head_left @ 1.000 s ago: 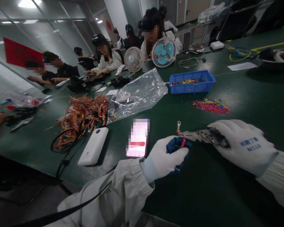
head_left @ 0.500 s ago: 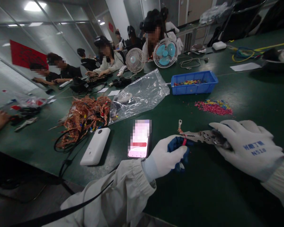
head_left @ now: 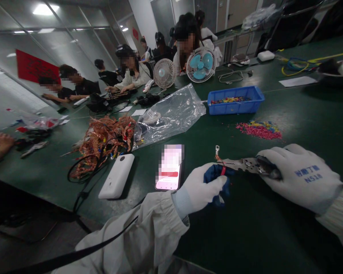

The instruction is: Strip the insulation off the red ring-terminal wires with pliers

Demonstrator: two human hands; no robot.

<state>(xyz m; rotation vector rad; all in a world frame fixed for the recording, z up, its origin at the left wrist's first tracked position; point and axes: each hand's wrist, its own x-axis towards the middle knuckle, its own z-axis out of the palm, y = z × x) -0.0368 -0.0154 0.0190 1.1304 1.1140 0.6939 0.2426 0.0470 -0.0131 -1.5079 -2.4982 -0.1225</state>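
Note:
My left hand [head_left: 202,188], in a white glove with blue fingertips, pinches a short copper wire with a red sleeve [head_left: 222,171] and a ring terminal [head_left: 217,148] at its far end. My right hand [head_left: 301,177], also gloved, is closed around the handles of metal crimping pliers [head_left: 246,164]. The pliers' jaws meet the wire just below the terminal, right beside my left fingertips. Both hands hover low over the green table [head_left: 246,236].
A phone [head_left: 170,167] and a white power bank [head_left: 116,176] lie left of my hands. Beyond them sit a tangle of copper wires [head_left: 103,140], a clear plastic bag [head_left: 171,114], a blue bin [head_left: 236,99] and a pile of coloured sleeves [head_left: 260,129]. Other people sit at the far side with two small fans [head_left: 200,64].
The hands, wire and pliers keep nearly the same grip and place. The view has shifted slightly.

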